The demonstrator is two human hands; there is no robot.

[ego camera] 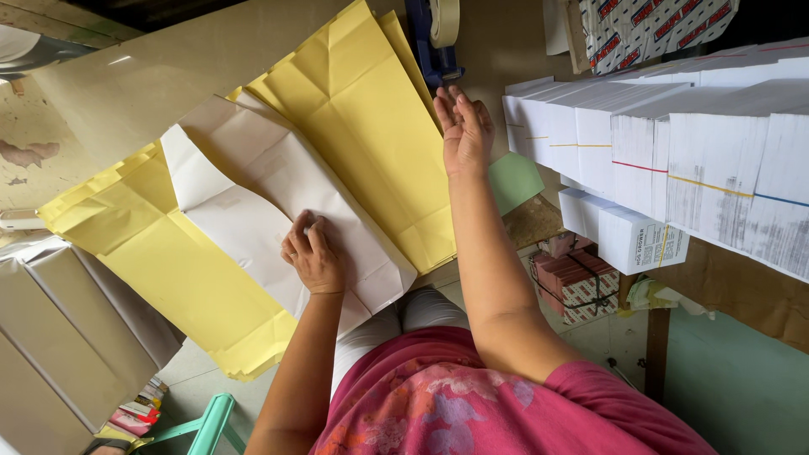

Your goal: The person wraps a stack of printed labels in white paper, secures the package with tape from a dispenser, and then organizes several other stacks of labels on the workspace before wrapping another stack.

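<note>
**Two hands on a wrapping job**

Left hand (pixel 313 253) presses flat, fingers curled, on the white sheet (pixel 278 198), likely pinning its fold. Right hand (pixel 463 126) reaches open-fingered to the blue tape holder (pixel 431 46), gripping nothing. Yellow paper (pixel 371 126) lies beneath the sheet. Stacks of printed paper (pixel 674 160) stand to the right.

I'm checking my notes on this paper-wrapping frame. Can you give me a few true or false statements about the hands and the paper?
1. The left hand presses on a white folded sheet. True.
2. The white sheet lies on green paper. False: it lies on yellow sheets.
3. The right hand reaches toward a blue tape dispenser. True.
4. The right hand grips a pair of scissors. False: its fingers are at the dispenser, with no scissors in sight.
5. White paper stacks stand beside the right hand. True.
</note>
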